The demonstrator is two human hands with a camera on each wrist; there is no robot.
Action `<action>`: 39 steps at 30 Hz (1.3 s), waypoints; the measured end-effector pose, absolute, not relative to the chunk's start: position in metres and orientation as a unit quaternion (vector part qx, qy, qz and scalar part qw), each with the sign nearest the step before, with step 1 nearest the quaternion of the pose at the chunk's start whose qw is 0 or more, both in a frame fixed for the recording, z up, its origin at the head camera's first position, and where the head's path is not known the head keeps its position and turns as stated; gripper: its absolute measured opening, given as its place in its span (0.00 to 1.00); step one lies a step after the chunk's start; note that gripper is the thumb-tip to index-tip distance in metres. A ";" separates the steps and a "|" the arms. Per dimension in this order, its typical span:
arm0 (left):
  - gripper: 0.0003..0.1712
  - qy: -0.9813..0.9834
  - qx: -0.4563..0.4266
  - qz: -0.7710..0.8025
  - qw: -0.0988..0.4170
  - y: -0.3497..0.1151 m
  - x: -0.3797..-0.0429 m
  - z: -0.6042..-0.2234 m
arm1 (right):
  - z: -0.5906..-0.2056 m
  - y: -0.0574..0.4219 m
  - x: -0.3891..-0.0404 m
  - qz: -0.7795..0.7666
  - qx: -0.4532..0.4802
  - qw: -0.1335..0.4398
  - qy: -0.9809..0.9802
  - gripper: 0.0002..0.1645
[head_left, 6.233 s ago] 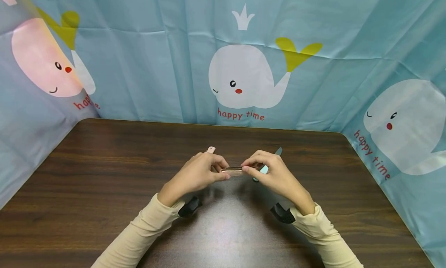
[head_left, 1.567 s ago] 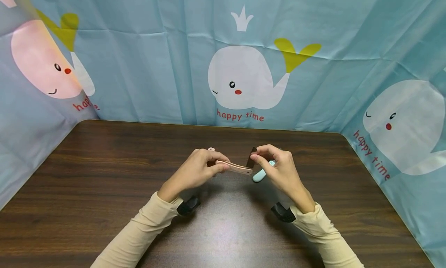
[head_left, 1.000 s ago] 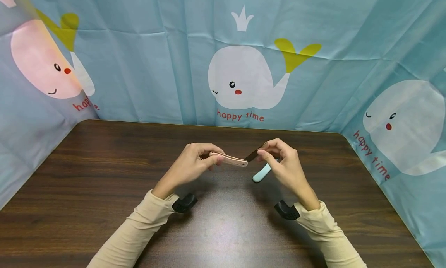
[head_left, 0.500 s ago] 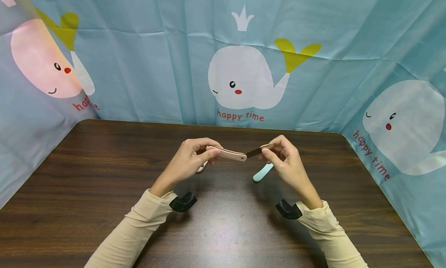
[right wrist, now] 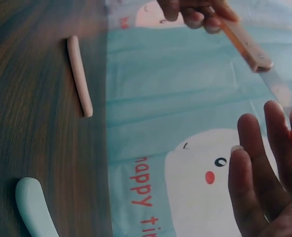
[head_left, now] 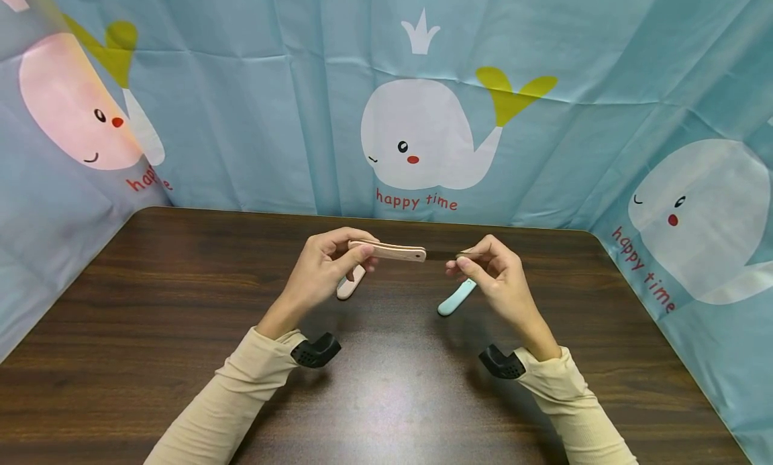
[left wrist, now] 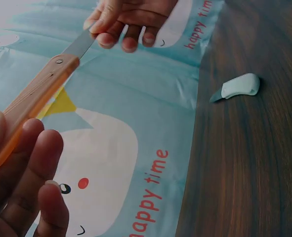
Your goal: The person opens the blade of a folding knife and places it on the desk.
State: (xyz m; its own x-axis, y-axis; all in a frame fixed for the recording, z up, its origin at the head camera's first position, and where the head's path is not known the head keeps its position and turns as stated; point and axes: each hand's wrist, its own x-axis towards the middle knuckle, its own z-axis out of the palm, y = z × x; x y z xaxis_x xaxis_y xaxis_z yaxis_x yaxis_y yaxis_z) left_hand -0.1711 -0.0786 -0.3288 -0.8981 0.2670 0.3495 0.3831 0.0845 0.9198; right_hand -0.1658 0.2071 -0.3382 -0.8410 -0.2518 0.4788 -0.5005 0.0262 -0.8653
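A folding knife with a pale pink handle (head_left: 395,251) is held up between both hands above the table. My left hand (head_left: 326,270) pinches the handle's far left end between thumb and fingers. The blade (left wrist: 79,45) extends from the pivot end, roughly in line with the handle. My right hand (head_left: 498,270) pinches the blade near its tip with thumb and forefinger, its other fingers loosely bent. The tip itself is hidden by those fingers. In the right wrist view the blade looks pale and shiny.
A mint-handled knife (head_left: 457,298) lies on the dark wooden table (head_left: 386,384) below my right hand, its blade out in the left wrist view. Another pink-handled piece (right wrist: 79,76) lies below my left hand. A blue whale-print curtain (head_left: 272,116) hangs behind and at the sides.
The blade has swung out from the handle until nearly straight. Both hands have risen and spread apart slightly, uncovering more of the pink piece on the table.
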 end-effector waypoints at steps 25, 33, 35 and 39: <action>0.10 -0.698 -0.219 -0.681 0.040 -0.079 -0.174 -0.332 | -0.338 0.212 -0.168 0.639 0.230 0.048 -0.732 0.07; 0.14 -0.711 -0.187 -0.677 -0.032 -0.079 -0.176 -0.335 | -0.339 0.212 -0.171 0.630 0.204 0.049 -0.748 0.05; 0.14 -0.715 -0.176 -0.674 -0.052 -0.079 -0.177 -0.337 | -0.340 0.212 -0.172 0.634 0.195 0.047 -0.747 0.07; 0.14 -0.737 -0.169 -0.652 -0.060 -0.079 -0.177 -0.341 | -0.341 0.212 -0.173 0.657 0.171 0.042 -0.733 0.09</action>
State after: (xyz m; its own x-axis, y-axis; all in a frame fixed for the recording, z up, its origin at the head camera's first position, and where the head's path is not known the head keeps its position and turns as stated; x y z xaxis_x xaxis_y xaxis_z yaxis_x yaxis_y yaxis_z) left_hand -0.1773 -0.0790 -0.3408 -0.9358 0.3268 0.1324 0.1711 0.0926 0.9809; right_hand -0.1735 0.2122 -0.3410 -0.9384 -0.1951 0.2854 -0.3050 0.0785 -0.9491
